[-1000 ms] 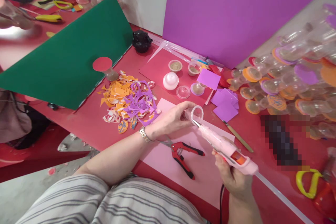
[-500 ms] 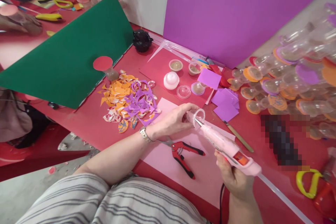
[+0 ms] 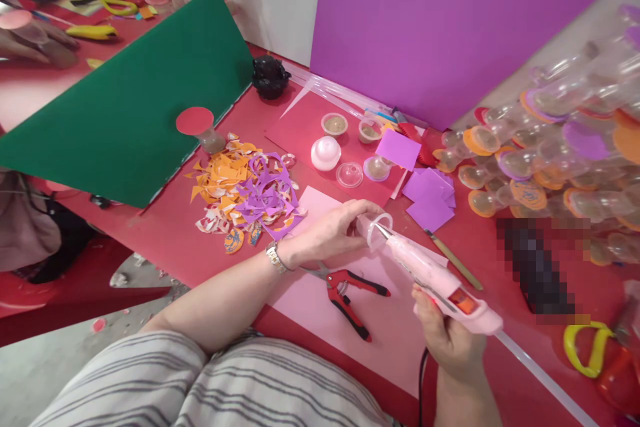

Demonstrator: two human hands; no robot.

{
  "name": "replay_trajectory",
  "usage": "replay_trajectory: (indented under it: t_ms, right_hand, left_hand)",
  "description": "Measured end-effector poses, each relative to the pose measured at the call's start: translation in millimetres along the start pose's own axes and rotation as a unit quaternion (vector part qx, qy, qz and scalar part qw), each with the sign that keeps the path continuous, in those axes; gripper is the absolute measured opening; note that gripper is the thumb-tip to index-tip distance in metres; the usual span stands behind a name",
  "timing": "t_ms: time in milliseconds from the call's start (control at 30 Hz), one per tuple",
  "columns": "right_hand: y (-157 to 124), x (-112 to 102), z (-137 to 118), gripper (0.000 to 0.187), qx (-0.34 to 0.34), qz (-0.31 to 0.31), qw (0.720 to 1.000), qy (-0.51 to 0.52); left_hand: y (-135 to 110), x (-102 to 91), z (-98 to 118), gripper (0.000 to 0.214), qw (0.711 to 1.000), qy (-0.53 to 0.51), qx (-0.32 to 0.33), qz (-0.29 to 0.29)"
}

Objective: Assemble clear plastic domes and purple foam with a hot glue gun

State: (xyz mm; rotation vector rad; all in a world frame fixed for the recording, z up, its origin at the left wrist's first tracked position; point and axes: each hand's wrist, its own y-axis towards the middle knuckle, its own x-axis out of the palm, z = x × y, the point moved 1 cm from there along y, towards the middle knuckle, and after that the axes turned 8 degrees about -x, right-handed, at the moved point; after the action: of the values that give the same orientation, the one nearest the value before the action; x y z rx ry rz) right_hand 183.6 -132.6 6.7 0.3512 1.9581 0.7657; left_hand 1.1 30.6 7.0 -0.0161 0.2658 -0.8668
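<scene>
My left hand (image 3: pixel 345 225) grips a small clear plastic cup (image 3: pixel 379 229), tilted with its rim toward the right. Wrapped round the handle of a pink hot glue gun (image 3: pixel 435 277) is my right hand (image 3: pixel 447 333). The gun's metal nozzle points at the cup's rim; I cannot tell if they touch. A long glue stick (image 3: pixel 543 377) sticks out of the gun's rear end. Red-handled pruning shears (image 3: pixel 345 280) lie below my left hand on a pale pink sheet (image 3: pixel 320 310).
Orange and purple paper scraps (image 3: pixel 250 187) are heaped on the left. Purple paper squares (image 3: pixel 430 197), a clear dome lid (image 3: pixel 350 175) and small cups (image 3: pixel 334 124) lie beyond my hands. Stacked plastic cups (image 3: pixel 550 140) rise at right. A green board (image 3: pixel 150 100) stands left; another person's hand (image 3: pixel 30 43) is behind it.
My right hand and the glue gun have shifted slightly right and down. The cup in my left hand has turned a little, its rim moving slightly right.
</scene>
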Motion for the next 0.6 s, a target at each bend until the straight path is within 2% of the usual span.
replay_trajectory:
  t_ms: [600]
  right_hand:
    - [7.2,-2.4,-1.6,0.011,-0.014,-0.004,0.999,-0.039]
  left_hand:
    - [-0.3,0.6,0.1,0.040,1.000,0.021,0.002,-0.007]
